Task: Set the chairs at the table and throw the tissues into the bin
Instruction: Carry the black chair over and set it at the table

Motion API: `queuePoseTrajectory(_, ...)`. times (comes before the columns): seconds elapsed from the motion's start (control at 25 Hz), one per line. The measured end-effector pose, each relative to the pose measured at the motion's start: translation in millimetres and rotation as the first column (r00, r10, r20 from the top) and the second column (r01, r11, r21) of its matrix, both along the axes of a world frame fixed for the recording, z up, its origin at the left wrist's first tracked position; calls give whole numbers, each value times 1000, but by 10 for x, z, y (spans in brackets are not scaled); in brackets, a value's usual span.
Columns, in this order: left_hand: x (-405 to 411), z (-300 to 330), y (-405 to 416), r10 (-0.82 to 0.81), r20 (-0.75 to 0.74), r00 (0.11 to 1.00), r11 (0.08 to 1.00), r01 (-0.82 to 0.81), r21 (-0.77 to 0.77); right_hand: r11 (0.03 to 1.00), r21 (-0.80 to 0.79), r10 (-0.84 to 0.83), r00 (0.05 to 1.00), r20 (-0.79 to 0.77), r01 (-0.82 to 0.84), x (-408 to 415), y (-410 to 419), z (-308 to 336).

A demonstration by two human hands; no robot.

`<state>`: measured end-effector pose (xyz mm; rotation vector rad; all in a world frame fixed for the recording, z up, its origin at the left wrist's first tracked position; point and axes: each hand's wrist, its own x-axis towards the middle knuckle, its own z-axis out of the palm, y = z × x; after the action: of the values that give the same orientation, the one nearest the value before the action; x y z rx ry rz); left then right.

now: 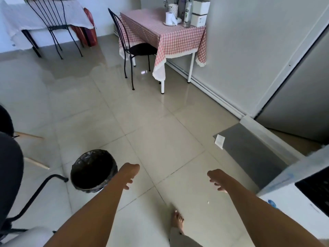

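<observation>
**Both hands empty above the floor, bin beside the left one**

The person stands on a glossy tiled floor (pixel 160 139) and holds both bare arms forward and down. The left hand (pixel 130 172) hangs with loose, spread fingers and grips nothing. The right hand (pixel 216 178) is also empty, its fingers relaxed and a little curled. A bare foot (pixel 177 220) shows on the tiles between the two arms.

Just to the left of the left hand stands a round bin (pixel 93 169) lined with a black bag. What lies inside it cannot be told, because the inside is dark.

A white tissue (pixel 219 141) lies at the near corner of a grey mat (pixel 249 150), to the right, well apart from the bin.

Farther away, a small table with a pink checked cloth (pixel 160 31) stands against the wall. On its far end are a paper roll (pixel 170 18), a bottle (pixel 188 11) and white boxes (pixel 200 12). A black metal chair (pixel 135 49) is set at its left side, the seat partly under the cloth. A second black metal chair (pixel 51 24) stands at another table with a pale cloth (pixel 21 16) in the far left corner.
</observation>
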<state>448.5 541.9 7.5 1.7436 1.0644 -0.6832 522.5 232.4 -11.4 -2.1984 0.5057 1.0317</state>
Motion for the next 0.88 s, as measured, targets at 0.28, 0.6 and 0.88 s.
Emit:
queuePoseTrajectory(0.28,1480,123,515,79,-49,996,994,-82,-71,988,-11,153,988,12,-153,1914,916,256)
queuePoseTrajectory(0.6,2972,-131,2038,337,6,941,941,-337,-33,943,35,332,943,-38,-330,3833,2745,157)
queuePoseTrajectory(0.88,3998,21,3435,545,16,838,836,-542,-88,944,196,288,953,-95,-266,5361,4212,34)
